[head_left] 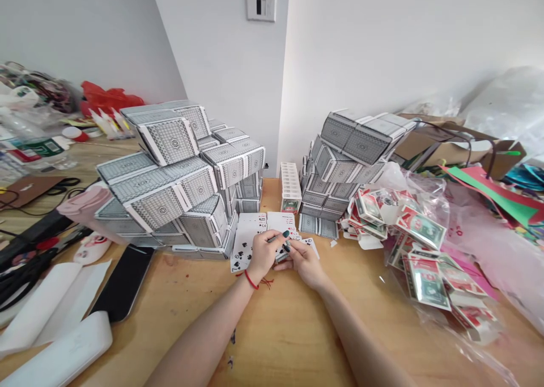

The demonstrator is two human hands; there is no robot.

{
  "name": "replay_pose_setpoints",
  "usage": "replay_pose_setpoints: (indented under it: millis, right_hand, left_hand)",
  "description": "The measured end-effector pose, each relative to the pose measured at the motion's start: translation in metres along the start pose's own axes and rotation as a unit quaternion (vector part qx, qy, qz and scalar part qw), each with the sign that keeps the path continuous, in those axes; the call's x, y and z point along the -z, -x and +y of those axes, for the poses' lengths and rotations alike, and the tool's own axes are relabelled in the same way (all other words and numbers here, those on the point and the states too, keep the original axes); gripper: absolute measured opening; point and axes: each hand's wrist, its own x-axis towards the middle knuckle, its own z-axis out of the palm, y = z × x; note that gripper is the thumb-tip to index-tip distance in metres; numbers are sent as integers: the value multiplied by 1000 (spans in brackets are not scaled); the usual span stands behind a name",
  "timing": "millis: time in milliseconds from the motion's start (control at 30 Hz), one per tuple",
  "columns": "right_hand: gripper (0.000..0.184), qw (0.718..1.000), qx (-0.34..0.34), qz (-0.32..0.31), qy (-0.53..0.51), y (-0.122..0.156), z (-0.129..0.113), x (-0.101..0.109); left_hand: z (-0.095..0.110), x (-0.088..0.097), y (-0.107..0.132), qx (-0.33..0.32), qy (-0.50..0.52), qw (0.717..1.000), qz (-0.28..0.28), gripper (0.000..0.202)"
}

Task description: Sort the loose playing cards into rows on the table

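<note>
My left hand and my right hand meet over the wooden table, both closed around a small stack of playing cards. A red string circles my left wrist. Face-up playing cards lie spread on the table just beyond my hands. Behind them, to the left, stands a big pile of grey patterned card packs. A second pile of the same packs rises to the right.
Red and green card boxes spill from a clear plastic bag at the right. A black phone and white paper sheets lie at the left. A white card tray stands between the piles. Clutter and a cardboard box line the edges.
</note>
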Motion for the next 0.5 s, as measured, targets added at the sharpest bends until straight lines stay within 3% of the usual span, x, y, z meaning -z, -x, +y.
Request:
replay_pose_setpoints:
  millis: [333, 500]
  right_hand:
    - [25, 1000, -4, 26, 13, 1, -2, -5]
    - [34, 994, 40, 96, 19, -3, 0, -3]
  left_hand:
    - [-6, -3, -2, -6, -16, 999, 48, 30]
    - [-8, -4, -3, -26, 0, 998, 49, 23]
